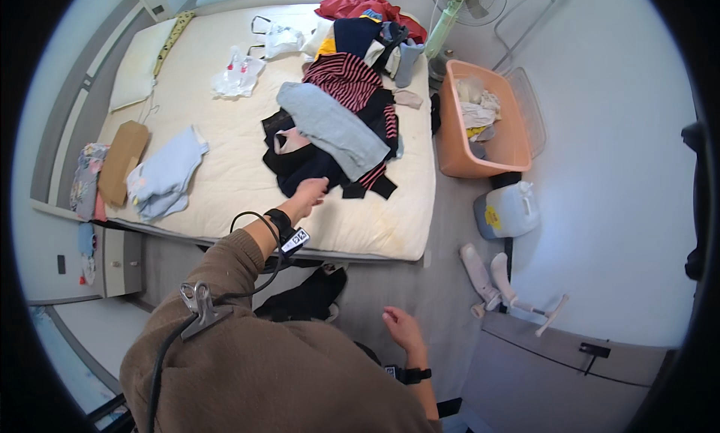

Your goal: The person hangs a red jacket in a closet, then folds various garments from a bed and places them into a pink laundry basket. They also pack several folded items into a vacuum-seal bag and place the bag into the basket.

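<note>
I have the left hand [309,195] at the near edge of a clothing heap [341,73] on a cream mattress [375,230]. Its fingertips meet a dark navy garment [304,174]; I can't tell whether they grip it. A folded light-grey garment [334,129] tops the heap, beyond and slightly right of those fingers, its long axis slanting from far left to near right. The right hand [403,329] is well apart, above the floor [390,283], nothing visible in it, finger closure unclear to me. Right of the mattress, a peach plastic bin [450,137] contains crumpled white cloths [482,114]; near it stands a handled jug [514,217], contents uncertain.
</note>
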A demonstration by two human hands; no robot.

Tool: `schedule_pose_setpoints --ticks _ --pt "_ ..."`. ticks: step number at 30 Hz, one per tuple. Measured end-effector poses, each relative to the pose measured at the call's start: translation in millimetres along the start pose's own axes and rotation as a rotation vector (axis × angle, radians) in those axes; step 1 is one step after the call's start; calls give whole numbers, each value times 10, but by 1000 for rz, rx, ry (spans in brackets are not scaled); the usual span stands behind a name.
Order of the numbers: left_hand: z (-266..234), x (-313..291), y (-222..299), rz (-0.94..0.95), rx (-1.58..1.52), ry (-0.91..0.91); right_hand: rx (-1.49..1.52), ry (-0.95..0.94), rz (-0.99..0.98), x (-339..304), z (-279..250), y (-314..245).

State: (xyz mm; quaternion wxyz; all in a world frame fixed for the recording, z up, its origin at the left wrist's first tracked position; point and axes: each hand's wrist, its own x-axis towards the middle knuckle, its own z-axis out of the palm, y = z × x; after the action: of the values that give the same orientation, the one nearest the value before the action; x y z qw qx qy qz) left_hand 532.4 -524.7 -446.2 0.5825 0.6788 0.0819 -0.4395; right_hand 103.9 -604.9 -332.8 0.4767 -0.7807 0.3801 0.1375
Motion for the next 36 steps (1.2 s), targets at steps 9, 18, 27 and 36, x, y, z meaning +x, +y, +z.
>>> schedule_pose_setpoints --ticks 9,18,27,36 --pt "-19 1623 430 7 -315 223 -88 -13 1 701 -796 -148" --pt "28 2446 217 215 -433 415 -63 -76 17 1029 -1095 102" --pt "317 2021 586 355 -536 567 -78 -147 -102 1443 -1838 927" --pt "1273 268 874 481 -453 675 -185 -151 -216 1899 -3615 2188"
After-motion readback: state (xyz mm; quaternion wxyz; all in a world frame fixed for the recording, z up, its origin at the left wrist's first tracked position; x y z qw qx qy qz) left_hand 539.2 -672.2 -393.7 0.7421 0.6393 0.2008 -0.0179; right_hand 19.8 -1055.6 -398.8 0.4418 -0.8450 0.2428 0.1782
